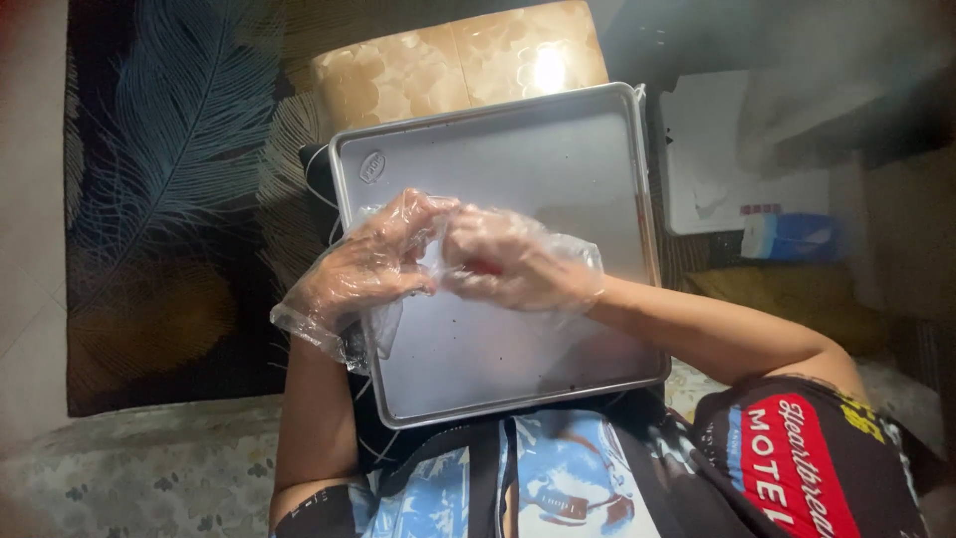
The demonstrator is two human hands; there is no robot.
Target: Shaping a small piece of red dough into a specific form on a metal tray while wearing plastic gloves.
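Already the metal baking tray (558, 149) lies bare but for a few dark crumbs, and above it my gloved left hand (363, 267) and right hand (508, 261) pinch something small, hidden between clenched fingertips.

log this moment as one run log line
left hand: gloved, touching right | right hand: gloved, fist-like, holding cannot tell | tray: under both hands, looks bare
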